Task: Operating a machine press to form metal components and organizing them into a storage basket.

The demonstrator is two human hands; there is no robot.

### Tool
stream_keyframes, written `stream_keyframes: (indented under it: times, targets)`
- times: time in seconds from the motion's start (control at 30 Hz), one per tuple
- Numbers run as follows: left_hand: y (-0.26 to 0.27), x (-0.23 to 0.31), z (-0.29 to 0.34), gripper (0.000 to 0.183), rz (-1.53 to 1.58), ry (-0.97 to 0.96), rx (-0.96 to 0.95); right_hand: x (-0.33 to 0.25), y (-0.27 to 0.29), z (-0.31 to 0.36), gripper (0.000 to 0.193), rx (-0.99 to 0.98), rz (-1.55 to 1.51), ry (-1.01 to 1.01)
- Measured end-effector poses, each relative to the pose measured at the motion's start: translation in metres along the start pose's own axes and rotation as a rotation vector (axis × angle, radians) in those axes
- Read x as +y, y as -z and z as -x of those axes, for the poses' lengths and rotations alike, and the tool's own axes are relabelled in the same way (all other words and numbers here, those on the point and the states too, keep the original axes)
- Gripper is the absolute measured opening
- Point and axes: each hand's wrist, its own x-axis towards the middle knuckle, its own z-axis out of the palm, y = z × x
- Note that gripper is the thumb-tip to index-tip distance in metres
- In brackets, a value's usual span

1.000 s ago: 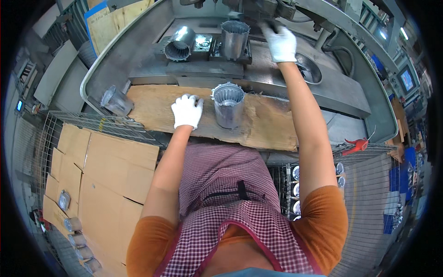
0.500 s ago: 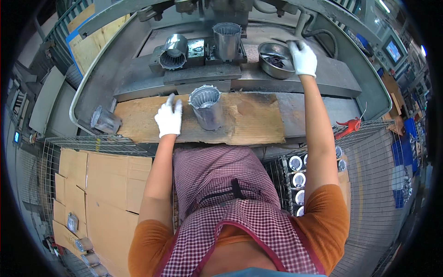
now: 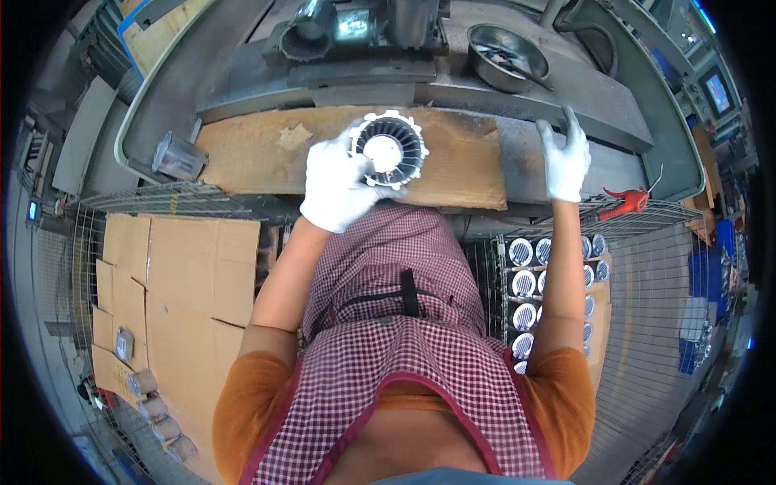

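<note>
My left hand (image 3: pixel 335 184) is closed around a finned metal cylinder housing (image 3: pixel 390 152), whose toothed open end faces up at me. Slender ribs line its inner wall, and a bright round area shows inside. The housing is held above the brown cardboard sheet (image 3: pixel 465 166) on the ledge. To the right, my right hand (image 3: pixel 567 158) is empty, thumb and fingers apart, above the grey metal ledge. Beyond it stands a metal bowl (image 3: pixel 491 74) with dark pieces inside and a dark handle sticking out over its rim.
Two more cylinder housings, one tilted (image 3: pixel 307 34) and one upright (image 3: pixel 412 26), sit on the machine fixture. Another housing (image 3: pixel 179 158) leans at the far left. A red-handled air gun (image 3: pixel 624 204) hangs at right. Wire carts hold cardboard (image 3: pixel 186 283) and several round parts (image 3: pixel 524 283).
My left hand has taken hold of the housing that stood on the cardboard and tipped its open end toward me. My right hand has come back from the bowl's rim. The view has tilted downward.
</note>
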Motion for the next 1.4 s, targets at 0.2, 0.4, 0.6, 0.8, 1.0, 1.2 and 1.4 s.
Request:
stream_keyframes:
  times: [0.2, 0.4, 0.6, 0.8, 1.0, 1.2, 1.4]
  targets:
    - [0.007, 0.045, 0.006, 0.047, 0.093, -0.205, 0.015, -0.006, 0.029, 0.072, 0.06, -0.198, -0.41, -0.166]
    - [-0.003, 0.087, -0.002, 0.045, 0.385, -0.34, -0.069, -0.017, 0.037, 0.142, 0.083, -0.617, -1.242, -0.716]
    - [-0.067, 0.126, 0.01, 0.115, 0.71, -0.212, -0.452, -0.02, 0.073, 0.17, 0.088, -0.62, -2.367, -1.003]
    - [-0.131, 0.158, -0.003, 0.083, 0.496, -0.339, -0.432, 0.081, 0.131, 0.242, 0.062, -0.135, -2.035, -1.361]
    - [-0.2, 0.232, -0.072, 0.075, 0.23, -0.209, -0.55, 0.232, 0.174, 0.279, 0.048, 0.299, -1.22, -1.602]
    - [-0.256, 0.248, -0.115, 0.066, 0.158, -0.072, -0.584, 0.363, 0.188, 0.264, 0.102, 0.047, 0.393, -1.363]
    - [-0.276, 0.244, -0.105, 0.084, 0.3, 0.236, -0.577, 0.407, 0.167, 0.248, 0.093, -0.118, 0.516, -1.506]
